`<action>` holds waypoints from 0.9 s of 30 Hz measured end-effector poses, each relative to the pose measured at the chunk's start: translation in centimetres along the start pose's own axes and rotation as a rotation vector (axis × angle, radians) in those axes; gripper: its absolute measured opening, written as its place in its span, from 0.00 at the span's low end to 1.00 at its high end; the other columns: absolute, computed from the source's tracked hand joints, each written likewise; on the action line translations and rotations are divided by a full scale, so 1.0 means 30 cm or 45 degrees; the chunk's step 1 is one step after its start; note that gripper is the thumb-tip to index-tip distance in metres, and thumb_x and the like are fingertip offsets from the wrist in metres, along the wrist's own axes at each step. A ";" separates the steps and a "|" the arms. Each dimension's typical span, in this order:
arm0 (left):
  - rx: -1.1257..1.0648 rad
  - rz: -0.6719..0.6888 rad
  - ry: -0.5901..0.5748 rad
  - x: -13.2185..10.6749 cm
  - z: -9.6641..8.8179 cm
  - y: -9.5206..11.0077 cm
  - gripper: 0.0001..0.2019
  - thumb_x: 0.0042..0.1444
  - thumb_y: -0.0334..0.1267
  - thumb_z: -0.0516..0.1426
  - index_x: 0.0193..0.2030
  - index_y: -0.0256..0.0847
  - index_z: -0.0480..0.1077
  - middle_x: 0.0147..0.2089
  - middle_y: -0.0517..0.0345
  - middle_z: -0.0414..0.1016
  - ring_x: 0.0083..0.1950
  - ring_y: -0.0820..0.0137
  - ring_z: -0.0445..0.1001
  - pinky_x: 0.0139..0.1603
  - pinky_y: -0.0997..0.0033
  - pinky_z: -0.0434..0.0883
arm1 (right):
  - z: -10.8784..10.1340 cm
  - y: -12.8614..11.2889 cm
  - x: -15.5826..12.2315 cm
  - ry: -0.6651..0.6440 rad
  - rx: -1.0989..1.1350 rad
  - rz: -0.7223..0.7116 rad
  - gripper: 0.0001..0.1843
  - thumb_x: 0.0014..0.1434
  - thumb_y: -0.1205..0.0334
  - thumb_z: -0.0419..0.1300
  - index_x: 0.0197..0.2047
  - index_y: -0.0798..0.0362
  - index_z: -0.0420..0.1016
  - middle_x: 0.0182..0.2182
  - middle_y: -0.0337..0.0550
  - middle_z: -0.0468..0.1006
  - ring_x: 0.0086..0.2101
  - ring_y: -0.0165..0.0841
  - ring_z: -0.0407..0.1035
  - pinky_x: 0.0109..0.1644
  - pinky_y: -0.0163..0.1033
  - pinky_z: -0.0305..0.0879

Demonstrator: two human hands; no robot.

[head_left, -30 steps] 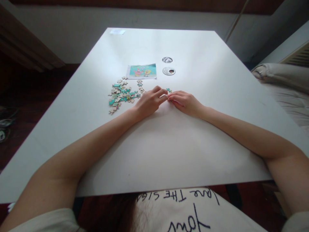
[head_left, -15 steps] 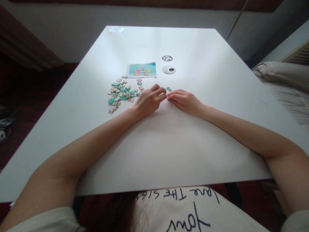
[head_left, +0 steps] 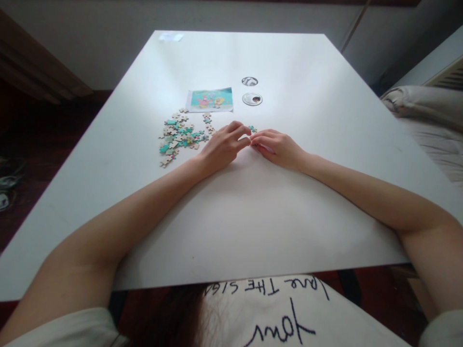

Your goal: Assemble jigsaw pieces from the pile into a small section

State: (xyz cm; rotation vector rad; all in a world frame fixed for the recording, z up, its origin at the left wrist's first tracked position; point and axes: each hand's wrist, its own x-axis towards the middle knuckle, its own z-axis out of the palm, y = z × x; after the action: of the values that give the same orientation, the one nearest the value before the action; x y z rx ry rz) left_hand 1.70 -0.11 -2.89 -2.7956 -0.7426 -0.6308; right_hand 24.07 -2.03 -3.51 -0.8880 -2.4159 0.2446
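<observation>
Both hands meet over the middle of the white table. My right hand (head_left: 278, 148) has its fingers pinched together, with a small dark bit of a jigsaw puzzle piece (head_left: 255, 144) showing at the tips. My left hand (head_left: 226, 144) is curled, its thumb and fingertips close to that same piece; what lies between them is too small to make out. Just beyond the fingertips lies a teal puzzle piece group (head_left: 252, 129), partly hidden. Left of my left hand spreads a loose pile of jigsaw pieces (head_left: 177, 137), some teal, some beige side up.
A picture sheet (head_left: 210, 100) with a pink and a yellow cartoon figure lies behind the pile. Two round silvery discs (head_left: 252, 99) sit to its right. A pale slip (head_left: 171, 36) rests at the far left corner of the white table (head_left: 231, 217).
The whole scene sits slightly higher in view, as the camera has tilted a little. Both hands stay together at nearly the same spot, with only slight finger movement.
</observation>
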 end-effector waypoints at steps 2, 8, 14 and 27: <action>-0.022 0.010 0.001 0.000 0.003 -0.002 0.19 0.63 0.24 0.43 0.46 0.40 0.73 0.53 0.53 0.70 0.56 0.65 0.66 0.53 0.64 0.70 | 0.000 0.001 0.000 -0.002 0.008 0.004 0.13 0.68 0.59 0.50 0.45 0.50 0.75 0.50 0.47 0.79 0.52 0.37 0.71 0.57 0.46 0.70; -0.070 0.048 0.027 0.002 0.009 -0.005 0.18 0.66 0.26 0.43 0.47 0.40 0.73 0.54 0.52 0.70 0.58 0.65 0.66 0.56 0.64 0.70 | 0.004 0.006 -0.001 0.013 -0.012 -0.025 0.13 0.67 0.59 0.50 0.45 0.51 0.75 0.49 0.48 0.79 0.51 0.37 0.72 0.56 0.46 0.71; -0.115 0.044 0.017 0.004 0.011 -0.004 0.18 0.65 0.25 0.43 0.49 0.40 0.71 0.56 0.53 0.69 0.62 0.67 0.65 0.62 0.64 0.68 | -0.003 0.001 0.001 0.002 -0.021 -0.011 0.13 0.67 0.59 0.50 0.45 0.51 0.75 0.49 0.48 0.80 0.52 0.38 0.72 0.56 0.47 0.72; -0.102 0.070 0.025 0.001 0.023 -0.011 0.18 0.64 0.24 0.45 0.51 0.40 0.71 0.57 0.51 0.70 0.62 0.66 0.65 0.62 0.63 0.68 | 0.002 0.003 0.000 0.023 -0.050 -0.027 0.12 0.67 0.60 0.51 0.46 0.51 0.75 0.49 0.47 0.80 0.51 0.38 0.73 0.55 0.46 0.72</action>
State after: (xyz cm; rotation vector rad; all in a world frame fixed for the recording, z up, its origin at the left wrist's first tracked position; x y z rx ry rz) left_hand 1.81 0.37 -3.46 -2.8667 -0.6483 -0.6918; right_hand 24.08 -1.98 -3.60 -0.8782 -2.4198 0.1810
